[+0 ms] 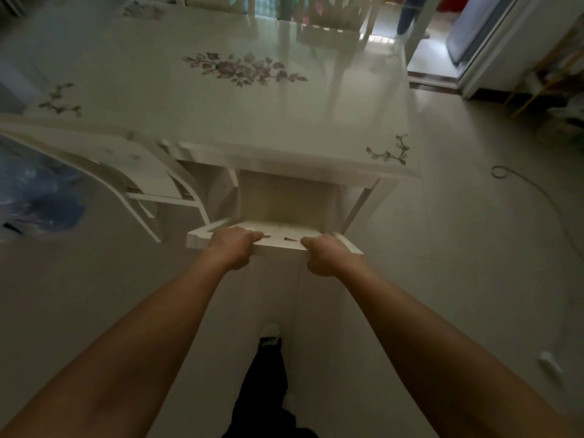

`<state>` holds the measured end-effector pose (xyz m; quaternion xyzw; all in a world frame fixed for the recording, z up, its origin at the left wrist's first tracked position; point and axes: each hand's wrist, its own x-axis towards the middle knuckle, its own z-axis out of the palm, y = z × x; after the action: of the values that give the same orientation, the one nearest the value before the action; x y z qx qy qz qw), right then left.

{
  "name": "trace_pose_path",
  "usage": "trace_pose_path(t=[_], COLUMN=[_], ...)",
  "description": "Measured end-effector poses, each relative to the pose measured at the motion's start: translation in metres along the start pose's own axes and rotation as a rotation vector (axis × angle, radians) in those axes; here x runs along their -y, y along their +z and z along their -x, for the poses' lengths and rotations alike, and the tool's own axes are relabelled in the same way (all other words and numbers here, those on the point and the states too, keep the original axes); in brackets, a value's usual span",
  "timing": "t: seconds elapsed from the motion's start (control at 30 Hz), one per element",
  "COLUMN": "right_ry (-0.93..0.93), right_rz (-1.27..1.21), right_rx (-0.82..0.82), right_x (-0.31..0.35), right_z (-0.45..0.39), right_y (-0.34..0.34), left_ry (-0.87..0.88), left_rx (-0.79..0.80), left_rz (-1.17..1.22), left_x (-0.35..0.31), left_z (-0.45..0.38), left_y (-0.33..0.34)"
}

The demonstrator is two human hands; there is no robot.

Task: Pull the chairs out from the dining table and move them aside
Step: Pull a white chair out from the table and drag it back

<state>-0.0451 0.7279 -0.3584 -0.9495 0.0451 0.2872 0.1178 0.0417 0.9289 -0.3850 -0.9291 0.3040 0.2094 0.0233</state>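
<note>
A white dining table [221, 121] with printed flower sprays fills the upper middle. A white chair [281, 200] stands tucked under its near edge, seat partly under the top. My left hand [232, 246] and my right hand [322, 256] both grip the chair's top rail [281, 243], fingers curled over it, one at each side of the rail's middle. A second white chair [126, 165] stands at the table's left near corner, angled away. Another white chair [331, 17] stands at the table's far side.
Pale tiled floor lies all around. A thin cable [521, 184] loops on the floor at right. A blue bag [34, 197] lies at left. A doorway [442, 36] opens at the back right, with another person's legs [407, 14] there. My own leg and shoe [270, 343] are below.
</note>
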Motion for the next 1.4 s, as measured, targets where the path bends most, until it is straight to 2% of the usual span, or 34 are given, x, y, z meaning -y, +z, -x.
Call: trace_pose_path(t=[0.33, 0.6, 0.9, 1.4], right_ry=[0.031, 0.065, 0.098, 0.102], right_rz=[-0.007, -0.022, 0.000, -0.016], right_rx=[0.051, 0.078, 0.084, 0.132], right_x=[0.017, 0.041, 0.077, 0.121], right_z=[0.042, 0.106, 0.186, 0.310], right_y=[0.081, 0.131, 0.184, 0.236], left_ry=[-0.034, -0.020, 0.030, 0.055], left_rx=[0.042, 0.028, 0.094, 0.178], left_rz=[0.008, -0.024, -0.006, 0.035], left_x=[-0.017, -0.033, -0.041, -0.067], left_z=[0.077, 0.149, 0.237, 0.367], left_y=[0.056, 0.093, 0.124, 0.153])
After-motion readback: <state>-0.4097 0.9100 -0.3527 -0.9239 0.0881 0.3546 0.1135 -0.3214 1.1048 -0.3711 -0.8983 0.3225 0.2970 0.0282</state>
